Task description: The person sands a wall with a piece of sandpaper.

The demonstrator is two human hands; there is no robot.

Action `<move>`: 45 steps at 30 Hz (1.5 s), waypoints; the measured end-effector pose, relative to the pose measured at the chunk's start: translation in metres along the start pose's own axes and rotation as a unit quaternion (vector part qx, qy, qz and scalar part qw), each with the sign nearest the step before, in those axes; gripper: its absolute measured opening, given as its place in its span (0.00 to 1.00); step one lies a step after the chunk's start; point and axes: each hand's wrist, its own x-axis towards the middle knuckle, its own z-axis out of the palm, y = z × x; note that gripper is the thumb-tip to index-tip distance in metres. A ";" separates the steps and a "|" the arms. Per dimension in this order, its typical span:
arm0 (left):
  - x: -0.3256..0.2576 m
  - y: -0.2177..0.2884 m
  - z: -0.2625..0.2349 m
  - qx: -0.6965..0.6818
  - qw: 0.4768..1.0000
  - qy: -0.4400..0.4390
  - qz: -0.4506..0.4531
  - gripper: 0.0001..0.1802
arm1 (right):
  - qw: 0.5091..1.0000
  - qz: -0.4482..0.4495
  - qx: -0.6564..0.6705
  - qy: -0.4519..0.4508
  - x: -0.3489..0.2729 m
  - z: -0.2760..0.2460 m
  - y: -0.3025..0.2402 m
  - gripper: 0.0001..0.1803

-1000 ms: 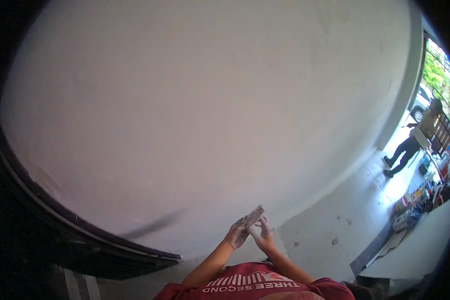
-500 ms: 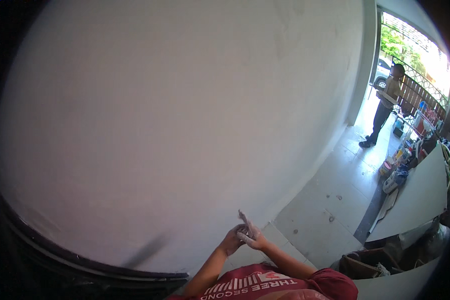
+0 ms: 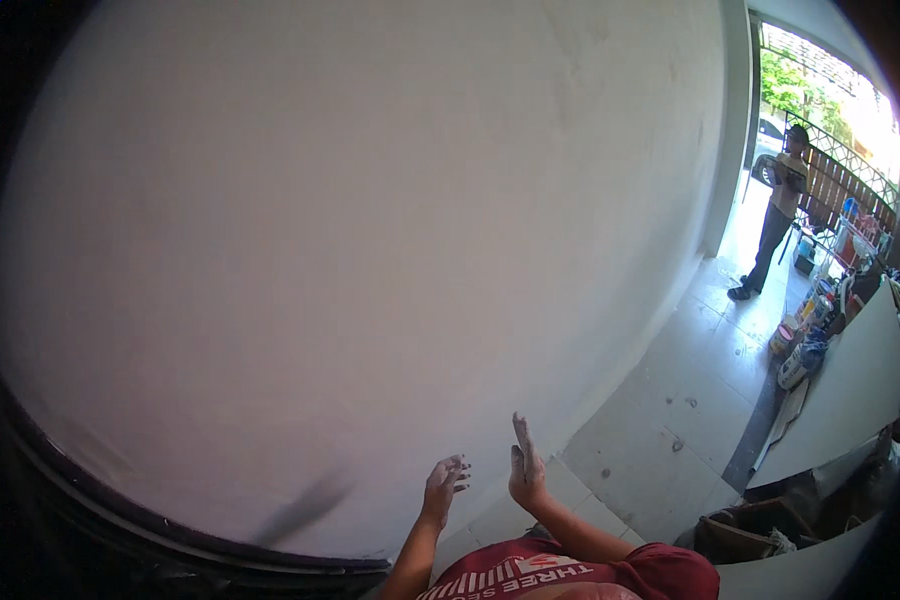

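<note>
My left hand (image 3: 443, 490) is raised in front of the big white wall (image 3: 370, 250). Its fingers are spread, dusty at the tips, and it holds nothing. A palm's width to its right is my right hand (image 3: 527, 478), held upright. It grips a small grey sheet (image 3: 520, 432), seen edge-on and sticking up above the fingers. The two hands do not touch each other. Both forearms rise from my red shirt (image 3: 560, 575) at the lower edge.
A dark curved band (image 3: 170, 540) runs along the wall's lower left. A pale tiled floor (image 3: 670, 420) stretches to the right. Farther off, another person (image 3: 782, 215) stands near a wooden fence. A white board (image 3: 850, 390), paint containers (image 3: 805, 350) and a brown box (image 3: 740, 535) line the right side.
My hands were together on the grey sheet; they have since parted. The left hand has let go and opened, and the right keeps the sheet. The view has swung to the right.
</note>
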 end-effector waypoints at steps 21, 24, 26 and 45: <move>0.079 -0.019 0.180 -0.233 0.970 -0.065 0.001 0.39 | 0.953 -0.051 -0.203 -0.220 0.053 -0.121 0.086 0.10; 0.091 -0.027 0.196 -0.236 0.970 -0.057 0.028 0.40 | 0.960 -0.070 -0.184 -0.196 0.064 -0.133 0.092 0.08; 0.099 -0.032 0.208 -0.281 0.956 -0.072 0.036 0.40 | 0.962 -0.041 -0.163 -0.213 0.073 -0.141 0.096 0.10; 0.119 0.003 0.270 -0.196 0.978 -0.070 0.028 0.49 | 0.943 -0.098 -0.108 -0.299 0.107 -0.196 0.122 0.40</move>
